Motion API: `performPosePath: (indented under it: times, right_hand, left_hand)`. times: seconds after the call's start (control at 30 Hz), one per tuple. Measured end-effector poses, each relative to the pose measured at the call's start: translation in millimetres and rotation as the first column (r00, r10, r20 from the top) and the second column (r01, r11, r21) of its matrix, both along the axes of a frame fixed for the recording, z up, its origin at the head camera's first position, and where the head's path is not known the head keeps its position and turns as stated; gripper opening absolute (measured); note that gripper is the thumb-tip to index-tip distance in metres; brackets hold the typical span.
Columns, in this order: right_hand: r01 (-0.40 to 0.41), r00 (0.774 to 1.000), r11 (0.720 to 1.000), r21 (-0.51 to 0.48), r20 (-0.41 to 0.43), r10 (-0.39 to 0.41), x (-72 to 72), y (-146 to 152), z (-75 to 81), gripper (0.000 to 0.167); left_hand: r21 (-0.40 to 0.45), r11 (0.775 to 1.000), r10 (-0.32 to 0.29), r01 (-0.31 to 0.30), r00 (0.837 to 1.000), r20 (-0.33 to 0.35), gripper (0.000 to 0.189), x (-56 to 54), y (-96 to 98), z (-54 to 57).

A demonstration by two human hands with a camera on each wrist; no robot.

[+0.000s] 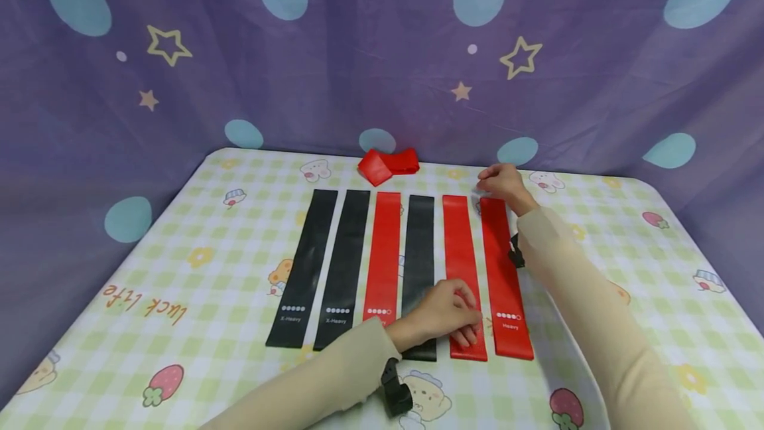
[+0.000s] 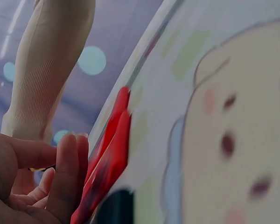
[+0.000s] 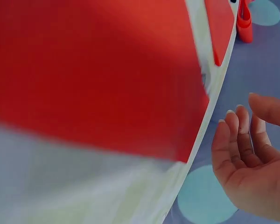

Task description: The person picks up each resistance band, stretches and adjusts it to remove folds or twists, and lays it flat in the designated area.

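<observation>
Flat resistance bands lie side by side on the table. Leftmost is a black band [image 1: 307, 251] marked X-Heavy, then another black X-Heavy band [image 1: 346, 251], a red band [image 1: 383, 251], a third black band [image 1: 420, 244], a red band [image 1: 459, 237] and a rightmost red band [image 1: 501, 271] marked Heavy. My left hand [image 1: 444, 310] hovers over the near end of the second red band from the right, fingers loosely bent and holding nothing. Beyond the far end of the rightmost band is my right hand [image 1: 504, 184], relaxed and holding nothing in the right wrist view.
A folded red band [image 1: 388, 164] lies near the table's back edge. The checked tablecloth [image 1: 221, 271] has printed cartoons. Behind the table hangs a purple curtain [image 1: 370, 52] with stars and dots.
</observation>
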State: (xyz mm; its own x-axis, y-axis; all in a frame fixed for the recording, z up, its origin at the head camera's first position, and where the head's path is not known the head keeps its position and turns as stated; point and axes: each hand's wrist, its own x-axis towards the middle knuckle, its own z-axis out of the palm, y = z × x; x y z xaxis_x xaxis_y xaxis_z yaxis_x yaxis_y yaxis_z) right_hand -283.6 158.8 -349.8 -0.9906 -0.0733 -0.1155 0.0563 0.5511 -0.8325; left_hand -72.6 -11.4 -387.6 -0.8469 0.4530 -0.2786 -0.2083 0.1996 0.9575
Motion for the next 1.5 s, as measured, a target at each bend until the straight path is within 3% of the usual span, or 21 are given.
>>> performPosePath:
  times: [0.13,0.27,0.53,0.73,0.97,1.33,1.5]
  right_hand:
    - [-0.015,1.000,0.999,-0.035,0.015,0.015,-1.8,-7,-2.6,0.028]
    - [-0.060,0.998,0.993,-0.106,-0.023,0.058,-7.1,-11,-11.6,0.021]
    - [-0.048,0.999,0.999,-0.025,-0.014,0.047,5.1,-33,-1.5,0.028]
    - [-0.094,0.996,0.995,-0.031,-0.011,0.093,8.2,-44,-2.1,0.031]
    - [-0.123,0.992,0.990,-0.065,0.019,0.125,15.6,-55,-1.0,0.032]
    - [-0.196,0.978,0.969,-0.150,0.048,0.205,28.3,-64,1.5,0.035]
    - [-0.239,0.968,0.960,-0.145,0.037,0.247,33.8,-67,1.5,0.036]
  left_hand:
    - [0.008,0.999,0.041,-0.040,0.999,-0.030,0.014,-8.4,-10.2,3.1]
    - [0.005,0.998,0.061,-0.061,0.995,-0.084,0.012,-18.9,-21.9,6.5]
    - [-0.059,0.990,0.117,-0.130,0.976,-0.185,0.012,-41.5,-45.2,14.5]
    - [-0.146,0.959,0.202,-0.244,0.946,-0.254,0.010,-62.3,-62.6,21.3]
    - [-0.204,0.915,0.291,-0.349,0.919,-0.265,0.015,-87.1,-82.0,25.0]
    - [-0.208,0.850,0.396,-0.484,0.848,-0.354,0.023,-126.4,-103.8,33.8]
    - [-0.265,0.803,0.355,-0.534,0.786,-0.506,0.028,-142.9,-109.9,32.8]
